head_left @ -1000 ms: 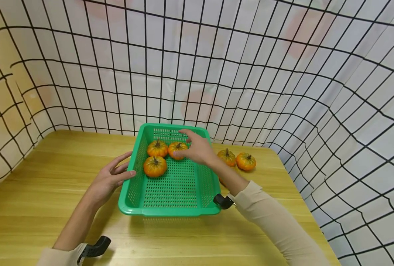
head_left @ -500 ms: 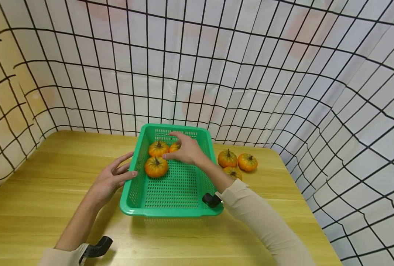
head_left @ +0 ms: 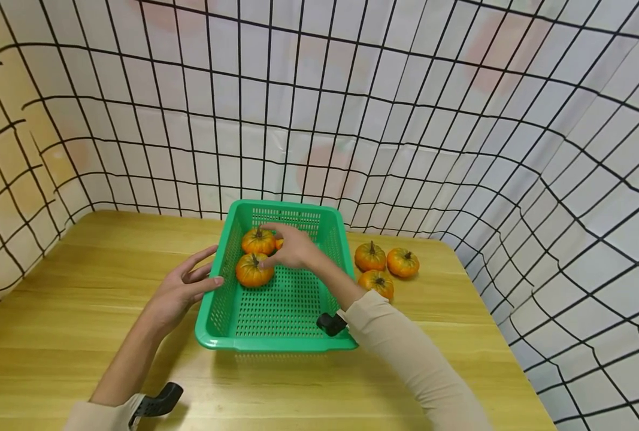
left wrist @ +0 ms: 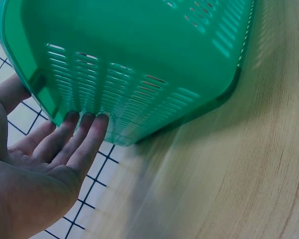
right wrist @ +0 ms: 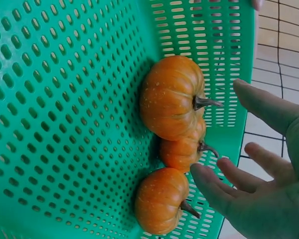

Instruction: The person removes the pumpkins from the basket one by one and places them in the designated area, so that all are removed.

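A green plastic basket (head_left: 276, 343) with perforated walls stands on the wooden table. My left hand (head_left: 176, 296) holds its left side, thumb over the rim and fingers against the outer wall (left wrist: 129, 89). Inside lie three small orange pumpkins: the front one (head_left: 250, 276), one behind it (head_left: 254, 244), and a third (head_left: 279, 244) mostly hidden by my right hand (head_left: 293, 246). That hand hovers over them with thumb and fingers spread. In the right wrist view the stemmed pumpkin (right wrist: 172, 99) sits apart from the thumb; nothing is in the grasp.
Three more pumpkins sit on the table right of the basket: one at the back (head_left: 370, 257), one farther right (head_left: 402, 263), one nearer (head_left: 377, 286). A black wire grid (head_left: 308, 143) encloses the back and sides.
My right hand has moved left inside the basket, from the rear right pumpkin to above the left ones. The left hand stays on the basket's side.
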A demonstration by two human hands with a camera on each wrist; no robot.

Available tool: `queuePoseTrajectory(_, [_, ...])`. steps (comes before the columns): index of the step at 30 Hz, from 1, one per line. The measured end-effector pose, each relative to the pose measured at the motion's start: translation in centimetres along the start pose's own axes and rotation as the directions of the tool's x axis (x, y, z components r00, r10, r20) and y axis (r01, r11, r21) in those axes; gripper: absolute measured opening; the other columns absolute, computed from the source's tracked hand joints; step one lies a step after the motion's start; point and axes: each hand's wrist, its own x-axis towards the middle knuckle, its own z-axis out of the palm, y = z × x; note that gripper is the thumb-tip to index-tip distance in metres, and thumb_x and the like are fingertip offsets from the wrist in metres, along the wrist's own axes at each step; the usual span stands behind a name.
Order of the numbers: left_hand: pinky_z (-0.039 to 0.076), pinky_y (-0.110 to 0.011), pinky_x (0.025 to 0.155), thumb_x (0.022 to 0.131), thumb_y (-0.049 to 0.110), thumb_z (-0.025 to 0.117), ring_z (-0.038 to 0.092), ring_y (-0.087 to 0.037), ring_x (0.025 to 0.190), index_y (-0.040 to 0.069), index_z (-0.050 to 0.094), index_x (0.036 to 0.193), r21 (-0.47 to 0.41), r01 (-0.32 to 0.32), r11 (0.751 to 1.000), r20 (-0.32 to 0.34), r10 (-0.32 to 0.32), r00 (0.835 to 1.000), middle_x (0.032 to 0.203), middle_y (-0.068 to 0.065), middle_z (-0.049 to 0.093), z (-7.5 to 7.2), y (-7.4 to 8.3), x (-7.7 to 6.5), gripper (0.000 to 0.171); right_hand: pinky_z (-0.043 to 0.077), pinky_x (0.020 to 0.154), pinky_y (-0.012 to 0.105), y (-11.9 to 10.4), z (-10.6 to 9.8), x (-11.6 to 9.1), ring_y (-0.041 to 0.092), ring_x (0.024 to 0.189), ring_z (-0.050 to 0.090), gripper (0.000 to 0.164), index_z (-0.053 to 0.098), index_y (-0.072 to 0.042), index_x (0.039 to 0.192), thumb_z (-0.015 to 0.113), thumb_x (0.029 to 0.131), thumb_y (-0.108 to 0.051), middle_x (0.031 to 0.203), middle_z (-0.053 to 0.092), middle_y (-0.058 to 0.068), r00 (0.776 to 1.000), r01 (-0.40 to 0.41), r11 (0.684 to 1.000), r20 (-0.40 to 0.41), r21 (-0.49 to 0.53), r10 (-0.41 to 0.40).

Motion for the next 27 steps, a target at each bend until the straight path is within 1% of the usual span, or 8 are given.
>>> queuePoseTrajectory(4, [0.054,-0.029,0.094,0.098,0.014,0.067,0.064,-0.016,0.121,0.018,0.026,0.162,0.003,0.001,1.0,0.002,-0.001,1.0,0.16,-0.025,0.035,0.0,-0.1,0.0,0.076,0.043,0.11,0.054,0.2,0.4,0.3,0.035,0.138,0.049,0.087,0.041,-0.023,0.156,0.087,0.082,-0.027,0.152,0.051,0.013,0.999,0.015,1.0,0.032,-0.016,-0.014])
queuePoseTrajectory(7, [0.054,-0.029,0.094,0.098,0.014,0.067,0.064,-0.016,0.121,0.018,0.026,0.162,0.002,-0.002,1.0,0.002,0.002,1.0,0.16,-0.025,0.035,-0.1,-0.1,0.0,0.076,0.045,0.108,0.052,0.4,0.7,0.6,0.033,0.137,0.05,0.087,0.042,-0.023,0.155,0.087,0.081,-0.031,0.154,0.05,0.01,0.999,0.031,0.998,0.043,-0.054,-0.028])
queuePoseTrajectory(10, [0.054,-0.029,0.094,0.098,0.014,0.067,0.064,-0.016,0.122,0.018,0.026,0.162,-0.001,-0.004,1.0,0.002,0.004,1.0,0.16,-0.024,0.036,-0.1,-0.1,0.1,0.076,0.047,0.106,0.051,0.7,0.9,0.8,0.034,0.133,0.053,0.088,0.042,-0.023,0.156,0.087,0.081,-0.031,0.154,0.049,0.011,0.998,0.034,0.998,0.059,-0.061,-0.03])
queuePoseTrajectory(14, [0.054,-0.028,0.094,0.098,0.014,0.068,0.064,-0.016,0.121,0.017,0.026,0.162,-0.004,-0.003,1.0,0.002,0.003,1.0,0.16,-0.024,0.035,-0.1,-0.1,0.0,0.076,0.049,0.104,0.05,0.8,1.3,1.0,0.033,0.13,0.056,0.086,0.041,-0.023,0.156,0.086,0.082,-0.029,0.151,0.051,0.012,0.996,0.029,0.998,0.083,-0.056,-0.025])
queuePoseTrajectory(19, [0.054,-0.028,0.095,0.098,0.015,0.067,0.063,-0.016,0.122,0.018,0.025,0.162,0.002,0.001,1.0,0.002,-0.001,1.0,0.161,-0.024,0.035,0.0,-0.1,0.0,0.077,0.05,0.103,0.049,0.9,1.8,1.2,0.032,0.13,0.055,0.084,0.044,-0.026,0.154,0.087,0.082,-0.028,0.148,0.054,0.011,0.995,0.021,0.996,0.094,-0.081,-0.013])
queuePoseTrajectory(24, [0.053,-0.028,0.094,0.098,0.015,0.067,0.063,-0.015,0.121,0.018,0.025,0.162,0.009,0.002,1.0,0.001,-0.002,1.0,0.161,-0.024,0.035,0.0,-0.1,-0.1,0.077,0.05,0.104,0.048,0.9,2.2,1.2,0.03,0.133,0.053,0.085,0.045,-0.027,0.154,0.088,0.08,-0.03,0.151,0.053,0.007,0.995,0.012,0.996,0.103,-0.089,-0.003])
queuePoseTrajectory(27, [0.054,-0.028,0.094,0.098,0.015,0.067,0.063,-0.015,0.121,0.018,0.025,0.162,0.011,0.001,1.0,0.001,-0.001,1.0,0.161,-0.024,0.035,0.0,0.0,-0.1,0.077,0.051,0.102,0.046,0.9,2.3,1.1,0.029,0.132,0.054,0.086,0.045,-0.028,0.154,0.088,0.08,-0.032,0.15,0.054,0.007,0.994,0.006,0.995,0.113,-0.103,0.006])
